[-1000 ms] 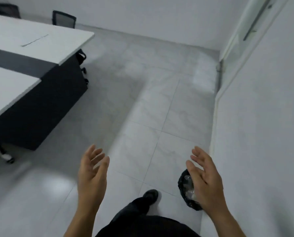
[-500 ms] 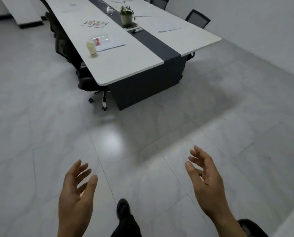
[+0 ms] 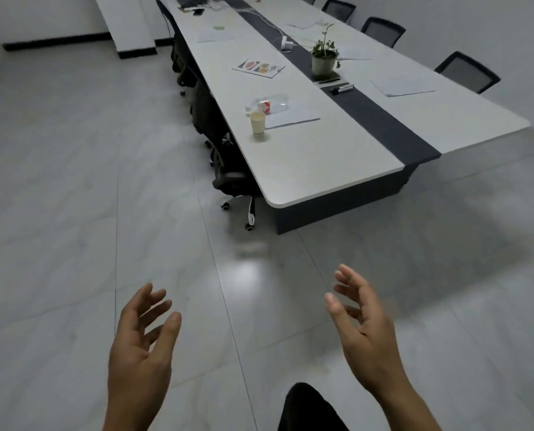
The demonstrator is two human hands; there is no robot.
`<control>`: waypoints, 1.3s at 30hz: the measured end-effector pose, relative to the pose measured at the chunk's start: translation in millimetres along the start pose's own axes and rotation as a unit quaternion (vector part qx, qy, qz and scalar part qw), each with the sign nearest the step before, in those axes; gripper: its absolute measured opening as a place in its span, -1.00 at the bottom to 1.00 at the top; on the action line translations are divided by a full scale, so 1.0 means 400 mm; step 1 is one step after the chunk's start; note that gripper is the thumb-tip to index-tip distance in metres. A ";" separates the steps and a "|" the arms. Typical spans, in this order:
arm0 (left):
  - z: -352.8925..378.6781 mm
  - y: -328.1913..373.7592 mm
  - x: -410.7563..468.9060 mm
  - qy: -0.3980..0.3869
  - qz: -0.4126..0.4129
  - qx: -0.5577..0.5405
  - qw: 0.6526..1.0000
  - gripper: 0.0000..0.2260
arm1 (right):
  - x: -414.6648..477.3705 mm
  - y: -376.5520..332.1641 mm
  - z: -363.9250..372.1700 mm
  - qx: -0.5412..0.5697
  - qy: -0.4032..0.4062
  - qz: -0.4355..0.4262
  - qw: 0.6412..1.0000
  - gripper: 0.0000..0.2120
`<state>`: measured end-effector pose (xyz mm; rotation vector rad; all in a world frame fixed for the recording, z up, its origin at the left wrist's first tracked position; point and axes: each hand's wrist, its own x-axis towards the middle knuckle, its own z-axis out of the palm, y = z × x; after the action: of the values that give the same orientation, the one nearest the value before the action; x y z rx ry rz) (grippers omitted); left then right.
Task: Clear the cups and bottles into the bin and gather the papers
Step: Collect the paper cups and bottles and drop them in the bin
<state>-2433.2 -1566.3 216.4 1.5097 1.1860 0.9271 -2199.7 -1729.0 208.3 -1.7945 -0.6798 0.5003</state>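
Note:
A pale paper cup (image 3: 257,123) stands upright near the left edge of the long white table (image 3: 315,163). Just behind it a clear plastic bottle (image 3: 268,103) with a red label lies on its side, partly on a white sheet of paper (image 3: 292,116). Further along lie a printed colour sheet (image 3: 258,67) and more white papers (image 3: 402,85). My left hand (image 3: 141,343) and my right hand (image 3: 365,325) hang over the floor well short of the table, both empty with fingers apart. The bin is out of view.
A dark strip runs down the table's middle with a potted plant (image 3: 323,59) and markers (image 3: 341,88) on it. Black office chairs (image 3: 231,172) are tucked along the left side, others (image 3: 466,71) along the right. Grey tiled floor (image 3: 73,213) lies between me and the table.
My view has swung left from the bin by the wall to the long table, which now looks closer. Both hands stay empty and open.

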 end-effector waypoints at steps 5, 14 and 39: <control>0.094 -0.063 0.273 -0.011 -0.027 0.022 0.999 -0.53 | 0.253 0.055 0.136 0.026 0.004 0.034 0.999 -0.57; 0.279 0.022 0.856 -0.030 -0.034 0.056 0.997 -0.52 | 0.908 -0.006 0.342 0.041 -0.009 0.024 0.999 -0.50; 0.947 -0.058 2.373 -0.390 -0.018 0.109 0.914 -0.42 | 2.035 0.001 0.784 -0.076 0.115 0.268 0.954 -0.13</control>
<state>-1857.6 -729.4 102.7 1.7799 0.7256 0.1053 -1790.7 -965.4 105.5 -2.1462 -0.0590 0.5931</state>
